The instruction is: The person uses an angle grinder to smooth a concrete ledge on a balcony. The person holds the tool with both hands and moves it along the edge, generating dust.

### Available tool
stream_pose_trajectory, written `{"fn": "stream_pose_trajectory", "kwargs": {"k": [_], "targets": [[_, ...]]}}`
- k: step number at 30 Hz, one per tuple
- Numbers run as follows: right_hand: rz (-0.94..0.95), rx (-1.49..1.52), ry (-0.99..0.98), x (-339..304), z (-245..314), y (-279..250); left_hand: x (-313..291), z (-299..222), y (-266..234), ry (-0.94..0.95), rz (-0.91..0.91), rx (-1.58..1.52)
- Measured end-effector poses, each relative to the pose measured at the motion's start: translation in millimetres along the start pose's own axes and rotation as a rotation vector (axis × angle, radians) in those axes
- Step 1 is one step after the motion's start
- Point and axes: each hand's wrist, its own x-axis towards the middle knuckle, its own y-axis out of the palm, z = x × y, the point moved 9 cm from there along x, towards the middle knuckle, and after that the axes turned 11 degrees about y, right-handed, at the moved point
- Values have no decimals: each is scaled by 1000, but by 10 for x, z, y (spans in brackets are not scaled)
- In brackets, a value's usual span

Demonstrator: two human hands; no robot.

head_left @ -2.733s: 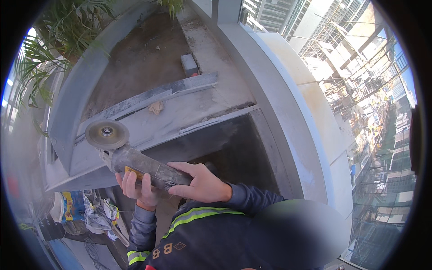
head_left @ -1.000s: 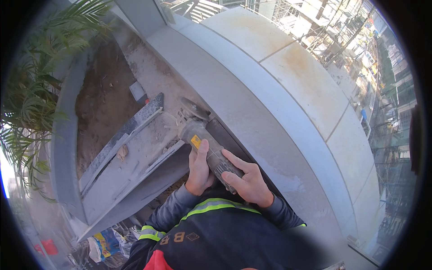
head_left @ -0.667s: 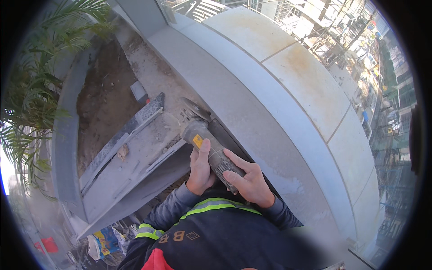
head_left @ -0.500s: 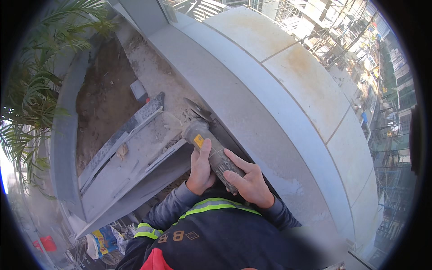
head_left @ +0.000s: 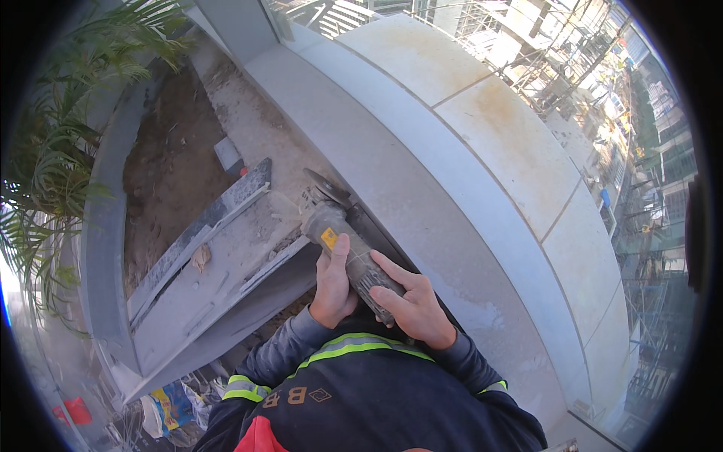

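Grinder (head_left: 343, 245) gripped in both hands, dusty body running up and away from the chest, disc (head_left: 325, 183) at the far end, edge-on against the gap where the grey slab (head_left: 218, 271) meets the curved parapet (head_left: 392, 151). Left hand (head_left: 333, 282) wrapped round the near side of the body, fingers closed, thumb lying up along the yellow patch. Right hand (head_left: 410, 305) clamped on the tail of the tool, fingers curled and pressed together over the grip.

Judging by the disc's place, work appears mid-cut or mid-grind at the slab's right edge beside the parapet; pale dust scattered over the slab around the head suggests some material already taken off there. Cannot tell how deep the cut goes or how much of the edge remains, since the tool hides the contact line.

Surface: rough, dust-coated concrete slab, tilted, with a long speckled stone strip (head_left: 203, 226) lying along its left side and a small grey block (head_left: 228, 156) beyond it on bare soil (head_left: 169, 151). Smooth grey inner wall of the parapet on the right, capped with stained beige panels (head_left: 512, 143).

Surroundings: outdoor ledge high on a building, palm fronds (head_left: 53, 173) at left, scaffolding (head_left: 557, 53) and street far below at right, bags and clutter (head_left: 169, 407) lower left.
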Motion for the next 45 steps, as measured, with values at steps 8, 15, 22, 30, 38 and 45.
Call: {"fn": "stream_pose_trajectory", "kwargs": {"k": [8,15,22,30,38,45], "targets": [[-7,16,-10,25,10,6,65,34,-78,32,28,24],[5,31,14,27,22,12,50,-35,-5,42,29,60],[8,40,16,48,27,16,32,-78,65,10,-20,39],[20,57,51,49,53,49,61,-69,29,8,-13,25],[35,123,53,60,31,75,-3,190,-9,-202,-16,-206],[35,154,63,55,34,84,-14,125,60,-137,-14,-146]]}}
